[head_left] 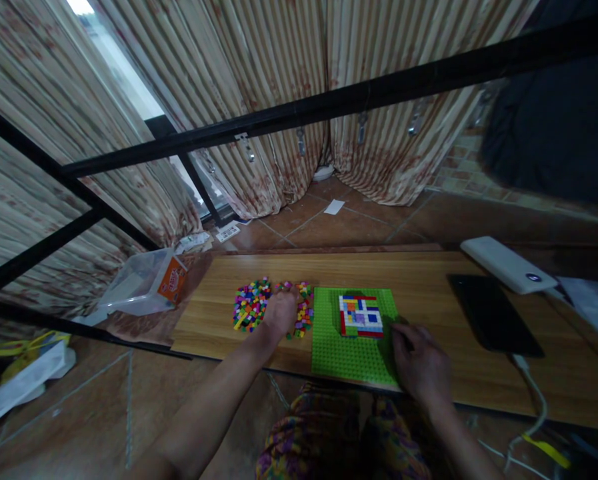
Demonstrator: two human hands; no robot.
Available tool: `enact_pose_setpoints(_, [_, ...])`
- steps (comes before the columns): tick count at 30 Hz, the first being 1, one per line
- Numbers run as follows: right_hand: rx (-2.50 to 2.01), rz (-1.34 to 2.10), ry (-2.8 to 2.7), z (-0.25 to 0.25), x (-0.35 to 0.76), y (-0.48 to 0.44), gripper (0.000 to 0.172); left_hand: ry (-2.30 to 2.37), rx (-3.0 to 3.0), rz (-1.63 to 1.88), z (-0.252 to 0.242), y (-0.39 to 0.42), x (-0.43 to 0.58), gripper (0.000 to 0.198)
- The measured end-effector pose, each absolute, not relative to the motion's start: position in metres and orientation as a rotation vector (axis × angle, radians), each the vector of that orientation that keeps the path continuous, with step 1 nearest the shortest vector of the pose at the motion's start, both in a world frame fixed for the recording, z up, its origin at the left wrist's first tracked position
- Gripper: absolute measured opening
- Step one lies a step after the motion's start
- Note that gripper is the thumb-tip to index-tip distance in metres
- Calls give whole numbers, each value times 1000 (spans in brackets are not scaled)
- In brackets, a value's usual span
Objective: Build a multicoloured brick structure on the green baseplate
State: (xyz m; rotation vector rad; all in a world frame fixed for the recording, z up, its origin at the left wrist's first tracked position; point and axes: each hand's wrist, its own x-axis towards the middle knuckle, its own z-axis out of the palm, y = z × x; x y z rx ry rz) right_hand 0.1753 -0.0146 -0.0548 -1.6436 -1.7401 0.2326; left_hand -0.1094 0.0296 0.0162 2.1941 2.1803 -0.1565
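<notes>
My left hand reaches into a spread of small multicoloured toy bricks, parting it into two groups. Its fingers point down and are drawn together among the bricks; whatever is between the fingertips is hidden. A green studded baseplate lies to the right of the bricks. On its upper part sits a roughly square build of bricks in white, red, blue, orange and lilac. At the plate's right edge rests my right hand, its fingers curled against that edge.
Right of the plate lie a black phone with a white cable and a white power bank, all on a wooden tabletop. A clear plastic box stands beyond the left end. A dark metal rail crosses before striped curtains.
</notes>
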Motion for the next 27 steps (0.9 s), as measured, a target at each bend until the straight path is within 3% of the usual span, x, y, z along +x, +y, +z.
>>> enact_pose_setpoints(14, [-1626, 237, -1737, -52, 175, -16, 34, 2039, 2312, -219, 16, 39, -107, 29])
enact_pose_setpoints(19, [-1606, 240, -1753, -53, 175, -15, 35, 2053, 2253, -142, 17, 39, -115, 22])
enact_pose_setpoints(27, [-1624, 230, -1752, -52, 174, -16, 35, 2094, 2088, 64, 30, 30, -121, 26])
